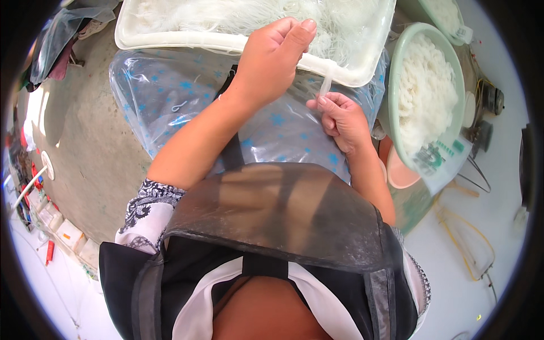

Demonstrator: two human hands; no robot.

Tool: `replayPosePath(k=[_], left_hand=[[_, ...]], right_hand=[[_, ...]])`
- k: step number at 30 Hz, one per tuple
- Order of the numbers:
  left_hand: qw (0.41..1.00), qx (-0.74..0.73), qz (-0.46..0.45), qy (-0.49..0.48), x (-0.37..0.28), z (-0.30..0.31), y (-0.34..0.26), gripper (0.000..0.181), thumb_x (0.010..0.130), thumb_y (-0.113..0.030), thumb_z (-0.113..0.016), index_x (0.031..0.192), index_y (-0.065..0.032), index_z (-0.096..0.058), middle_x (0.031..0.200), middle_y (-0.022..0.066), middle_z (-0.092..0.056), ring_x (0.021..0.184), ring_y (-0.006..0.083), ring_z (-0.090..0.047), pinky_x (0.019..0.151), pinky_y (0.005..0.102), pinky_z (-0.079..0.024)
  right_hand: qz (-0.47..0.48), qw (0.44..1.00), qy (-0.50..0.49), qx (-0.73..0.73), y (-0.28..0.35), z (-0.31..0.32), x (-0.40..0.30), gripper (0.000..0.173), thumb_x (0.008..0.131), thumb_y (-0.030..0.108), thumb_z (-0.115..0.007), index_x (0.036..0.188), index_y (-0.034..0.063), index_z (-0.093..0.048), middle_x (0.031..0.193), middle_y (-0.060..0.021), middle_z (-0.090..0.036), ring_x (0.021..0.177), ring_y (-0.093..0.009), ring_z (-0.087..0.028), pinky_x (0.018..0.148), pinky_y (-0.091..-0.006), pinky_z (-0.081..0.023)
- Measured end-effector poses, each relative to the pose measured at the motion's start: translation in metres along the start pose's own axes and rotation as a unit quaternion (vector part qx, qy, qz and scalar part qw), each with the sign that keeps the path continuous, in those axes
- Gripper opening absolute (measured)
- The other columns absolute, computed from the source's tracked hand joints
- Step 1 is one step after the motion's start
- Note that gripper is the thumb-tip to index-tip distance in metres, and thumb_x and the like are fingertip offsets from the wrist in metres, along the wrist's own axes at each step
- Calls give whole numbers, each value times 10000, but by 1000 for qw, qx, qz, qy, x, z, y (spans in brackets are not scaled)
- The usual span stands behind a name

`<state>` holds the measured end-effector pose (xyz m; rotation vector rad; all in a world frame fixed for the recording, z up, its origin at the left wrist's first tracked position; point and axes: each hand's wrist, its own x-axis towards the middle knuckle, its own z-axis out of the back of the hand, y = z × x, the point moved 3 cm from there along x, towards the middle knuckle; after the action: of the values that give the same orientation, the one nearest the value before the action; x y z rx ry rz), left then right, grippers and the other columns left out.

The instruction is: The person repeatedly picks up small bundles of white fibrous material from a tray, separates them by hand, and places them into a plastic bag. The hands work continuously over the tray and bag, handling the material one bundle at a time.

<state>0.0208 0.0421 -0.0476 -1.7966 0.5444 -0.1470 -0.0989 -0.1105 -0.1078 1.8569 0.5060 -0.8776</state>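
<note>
A white plastic tray [182,39] with translucent white strands [238,17] in it stands before me, at the top of the view. My left hand [274,55] is raised over the tray's near rim with its fingers curled; whether it pinches a strand is too fine to tell. Just right of it and nearer to me, my right hand [342,117] pinches the lower end of a whitish translucent strip [326,83] that hangs over the rim. Below the tray, a clear plastic sheet with blue snowflakes [276,119] covers my lap.
To the right stands a green tub [395,93] full of white stringy material [427,93], with a printed plastic bag [446,163] at its near edge. A pink basin [401,170] sits beneath. Another green tub [437,23] is at the top right. White boxes [68,233] line the lower left.
</note>
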Motion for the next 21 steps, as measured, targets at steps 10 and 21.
replayPosePath(k=[10, 21], left_hand=[[999, 30, 8, 21, -3, -11, 1, 379, 922, -323, -508, 644, -79, -423, 550, -69, -343, 505, 29, -285, 436, 215, -266], [993, 34, 95, 56, -2, -29, 4, 354, 918, -405, -464, 768, -86, -432, 615, -24, -386, 579, 91, -445, 422, 216, -386]], right_hand=[[407, 758, -234, -452, 9, 7, -32, 159, 785, 137, -675, 887, 15, -661, 1029, -116, -609, 608, -84, -548, 535, -231, -454], [117, 980, -73, -142, 21, 34, -44, 164, 870, 171, -590, 853, 9, -615, 851, -40, -645, 532, -51, -476, 482, -187, -369]])
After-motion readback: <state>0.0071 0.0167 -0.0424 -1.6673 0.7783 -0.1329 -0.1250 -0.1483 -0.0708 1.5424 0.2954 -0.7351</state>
